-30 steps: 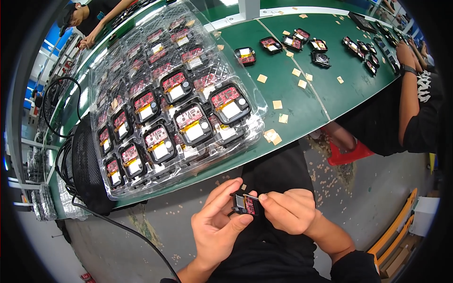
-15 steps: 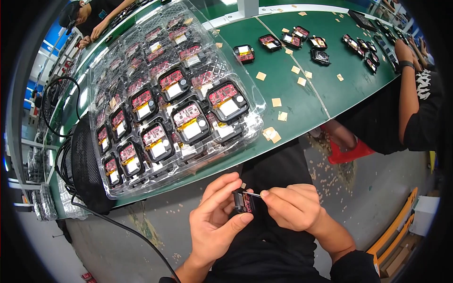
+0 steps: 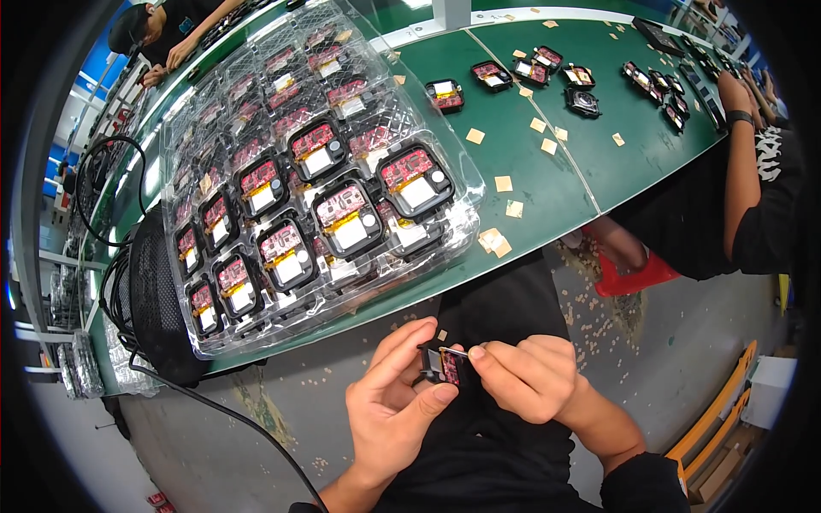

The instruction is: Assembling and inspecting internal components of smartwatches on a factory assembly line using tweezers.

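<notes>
Above my lap, my left hand [image 3: 386, 410] grips a small black device housing [image 3: 430, 368] by its edges, thumb on the near side and fingers on the far side. The housing is tilted, and part of its red circuit board [image 3: 450, 366] shows. My right hand [image 3: 534, 376] pinches a thin metal tool [image 3: 456, 351] between thumb and forefinger. The tool's tip reaches the top edge of the housing; whether it touches the board I cannot tell. The fingers hide most of the tool, so its exact kind does not show.
Clear plastic trays [image 3: 466, 201] of similar housings with red boards lie on the green table [image 3: 547, 205]. Beige paper squares [image 3: 494, 243] and loose housings [image 3: 492, 75] are scattered to the right. A black cable [image 3: 231, 417] runs past my left arm. Co-workers sit at right and far left.
The housing has turned slightly in my left hand, and my right hand has shifted a little left with the tool. The trays and table stay as they were.
</notes>
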{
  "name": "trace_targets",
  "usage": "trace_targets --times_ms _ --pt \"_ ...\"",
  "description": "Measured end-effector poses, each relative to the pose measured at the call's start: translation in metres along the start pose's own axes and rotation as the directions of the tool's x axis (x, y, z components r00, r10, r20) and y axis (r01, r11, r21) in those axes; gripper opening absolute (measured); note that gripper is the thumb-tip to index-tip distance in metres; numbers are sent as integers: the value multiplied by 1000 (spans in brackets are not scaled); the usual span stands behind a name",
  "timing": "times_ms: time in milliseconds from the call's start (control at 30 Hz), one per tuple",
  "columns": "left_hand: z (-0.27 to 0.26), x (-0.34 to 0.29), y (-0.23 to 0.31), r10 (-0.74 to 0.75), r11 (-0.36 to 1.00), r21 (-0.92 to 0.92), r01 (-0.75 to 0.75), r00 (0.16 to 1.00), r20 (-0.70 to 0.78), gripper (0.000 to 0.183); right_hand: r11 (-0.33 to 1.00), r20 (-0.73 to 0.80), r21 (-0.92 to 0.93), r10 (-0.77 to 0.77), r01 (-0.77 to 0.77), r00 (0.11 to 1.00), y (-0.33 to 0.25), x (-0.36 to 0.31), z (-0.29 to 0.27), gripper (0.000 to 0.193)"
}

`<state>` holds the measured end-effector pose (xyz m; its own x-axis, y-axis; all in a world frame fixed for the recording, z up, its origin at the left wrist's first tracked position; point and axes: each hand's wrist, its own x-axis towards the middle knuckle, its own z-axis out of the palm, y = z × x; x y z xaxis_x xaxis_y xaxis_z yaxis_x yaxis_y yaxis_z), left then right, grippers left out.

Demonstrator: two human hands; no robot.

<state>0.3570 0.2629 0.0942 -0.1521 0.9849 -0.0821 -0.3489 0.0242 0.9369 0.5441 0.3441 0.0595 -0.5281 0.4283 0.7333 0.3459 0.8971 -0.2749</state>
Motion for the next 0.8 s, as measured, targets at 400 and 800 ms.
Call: trace_targets --times_ms 400,800 --pt "-7 6 4 -31 998 55 27 997 69 59 1000 46 -11 17 -17 999 -1 1 -6 25" --pt "-13 5 -2 -58 998 41 54 993 102 59 936 138 231 238 -265 961 1 0 -7 30"
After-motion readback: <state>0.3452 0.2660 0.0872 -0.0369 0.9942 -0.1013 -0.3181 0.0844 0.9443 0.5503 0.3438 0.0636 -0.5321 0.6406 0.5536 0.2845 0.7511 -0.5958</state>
